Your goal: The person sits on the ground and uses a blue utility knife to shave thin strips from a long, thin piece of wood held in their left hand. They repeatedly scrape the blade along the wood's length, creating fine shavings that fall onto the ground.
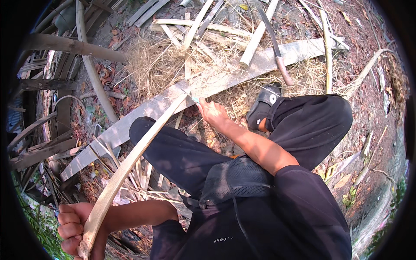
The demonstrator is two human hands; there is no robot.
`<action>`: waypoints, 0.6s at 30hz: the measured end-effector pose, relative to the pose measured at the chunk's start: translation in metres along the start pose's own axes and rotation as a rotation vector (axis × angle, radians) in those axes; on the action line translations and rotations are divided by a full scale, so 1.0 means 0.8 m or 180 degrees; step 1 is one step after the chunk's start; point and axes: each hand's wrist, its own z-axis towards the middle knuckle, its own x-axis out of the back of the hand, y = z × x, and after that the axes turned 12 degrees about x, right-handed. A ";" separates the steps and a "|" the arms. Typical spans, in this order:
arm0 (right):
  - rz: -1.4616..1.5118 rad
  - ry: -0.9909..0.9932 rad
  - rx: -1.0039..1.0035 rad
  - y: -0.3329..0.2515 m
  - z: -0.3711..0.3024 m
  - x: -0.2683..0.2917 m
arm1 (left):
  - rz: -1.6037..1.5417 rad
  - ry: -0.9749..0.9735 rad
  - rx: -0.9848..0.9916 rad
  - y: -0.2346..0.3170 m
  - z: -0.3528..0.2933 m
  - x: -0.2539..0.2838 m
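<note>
A long, pale bamboo strip (125,167) runs slantwise from the lower left to the middle of the view. Its near end is gripped by my left hand (76,229), fingers curled round it. At the far end, my right hand (213,113) is closed on a small pale blue-green object (195,99), mostly hidden by the fingers, so its kind is unclear. That object sits against the strip's tip, above a long grey plank (151,108). Beyond my right hand, a machete (277,54) with a brown wooden handle lies across the plank.
Dry shavings (151,65) and split bamboo pieces (208,26) are heaped beyond the plank. A stack of wooden poles and boards (60,112) stands at the left. My bent legs (307,125) flank the work, with a dark sandal (262,106) near the plank.
</note>
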 end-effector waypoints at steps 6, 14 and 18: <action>0.0435 -0.0333 -0.0601 -0.008 0.007 0.009 | 0.0434 0.0596 -0.0158 -0.005 0.000 -0.006; 0.0605 -0.0539 -0.0126 -0.016 0.024 0.007 | 0.0863 0.0394 -0.0168 -0.006 -0.002 -0.001; 0.0402 -0.0387 -0.0143 -0.010 0.028 0.005 | 0.0624 0.0032 -0.0032 0.001 0.001 -0.015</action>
